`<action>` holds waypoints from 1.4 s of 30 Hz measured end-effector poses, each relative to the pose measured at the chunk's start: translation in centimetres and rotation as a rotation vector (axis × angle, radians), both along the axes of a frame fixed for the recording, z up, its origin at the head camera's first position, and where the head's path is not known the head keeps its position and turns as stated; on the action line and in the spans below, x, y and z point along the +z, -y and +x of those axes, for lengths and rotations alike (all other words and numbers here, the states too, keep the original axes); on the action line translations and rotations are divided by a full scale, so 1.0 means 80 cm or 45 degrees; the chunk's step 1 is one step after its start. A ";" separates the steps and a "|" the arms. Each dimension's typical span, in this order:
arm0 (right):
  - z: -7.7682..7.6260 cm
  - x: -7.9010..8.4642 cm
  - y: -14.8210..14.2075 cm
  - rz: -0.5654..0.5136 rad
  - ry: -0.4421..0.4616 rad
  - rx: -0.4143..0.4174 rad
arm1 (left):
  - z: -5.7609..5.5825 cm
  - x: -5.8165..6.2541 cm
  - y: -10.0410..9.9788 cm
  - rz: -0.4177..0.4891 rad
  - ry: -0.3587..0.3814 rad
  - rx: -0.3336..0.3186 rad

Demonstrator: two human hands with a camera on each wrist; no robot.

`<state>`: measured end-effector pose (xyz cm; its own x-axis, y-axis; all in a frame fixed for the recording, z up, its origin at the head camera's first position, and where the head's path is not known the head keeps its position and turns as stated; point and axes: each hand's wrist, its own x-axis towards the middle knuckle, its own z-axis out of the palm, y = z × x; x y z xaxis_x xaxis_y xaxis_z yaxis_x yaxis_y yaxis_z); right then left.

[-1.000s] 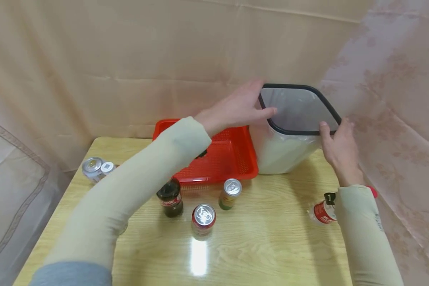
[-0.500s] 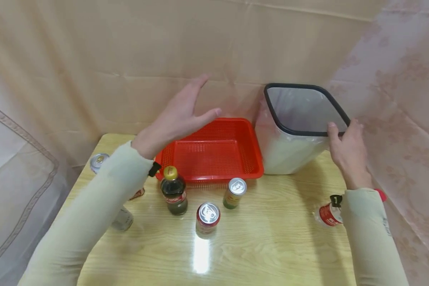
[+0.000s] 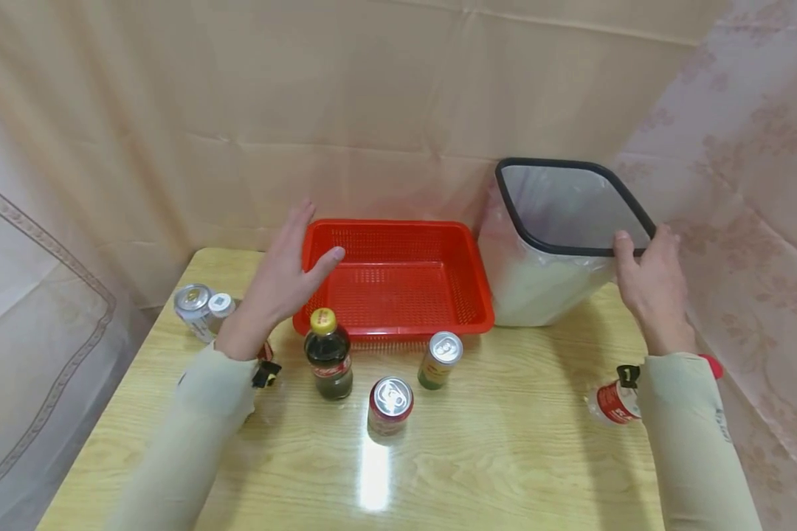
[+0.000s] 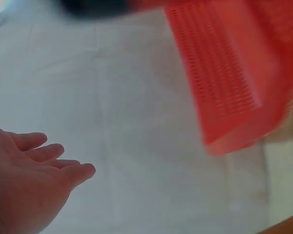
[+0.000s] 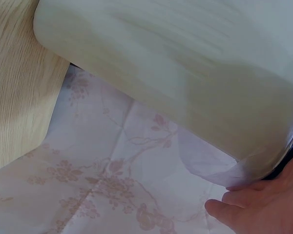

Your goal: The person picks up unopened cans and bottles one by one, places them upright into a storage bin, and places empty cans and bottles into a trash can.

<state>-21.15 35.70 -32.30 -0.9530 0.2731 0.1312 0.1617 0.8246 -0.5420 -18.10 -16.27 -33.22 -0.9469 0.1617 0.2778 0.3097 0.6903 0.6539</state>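
Note:
My right hand point(image 3: 654, 291) grips the near right corner of a trash bin point(image 3: 538, 284), thumb over its black rim. The bin is pale, lined with a clear bag, and stands upright at the back right. In the right wrist view, fingers point(image 5: 234, 202) lie against the bin's rim. My left hand point(image 3: 272, 284) holds nothing; its fingers are extended and the thumb spread, near the left end of a red plastic basket point(image 3: 398, 291). The left wrist view shows this hand point(image 4: 29, 185) palm visible, apart from the basket point(image 4: 219, 73).
A yellow-capped cola bottle point(image 3: 330, 361), a red can point(image 3: 390, 405) and a small green-yellow can point(image 3: 440, 361) stand before the basket. A silver can point(image 3: 194, 310) and a white-capped bottle point(image 3: 221, 310) stand at left. A red-labelled plastic bottle point(image 3: 616, 404) lies partly behind the right sleeve.
My left hand has moved from the bin's left rim leftward across the basket to its left end. My right hand keeps its grip on the rim.

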 end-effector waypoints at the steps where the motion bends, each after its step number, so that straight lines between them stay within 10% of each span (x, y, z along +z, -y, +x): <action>1: 0.000 0.000 0.000 0.000 -0.002 0.001 | 0.002 -0.009 0.001 0.024 0.003 0.013; 16: 0.006 -0.002 -0.003 -0.021 0.014 -0.001 | 0.005 -0.107 0.015 0.030 0.212 0.106; 32: 0.005 0.001 -0.004 -0.036 -0.003 0.020 | 0.008 -0.139 0.010 -0.027 0.389 0.143; 42: 0.019 -0.002 0.001 -0.040 -0.117 0.056 | 0.013 -0.165 0.012 0.002 0.341 0.146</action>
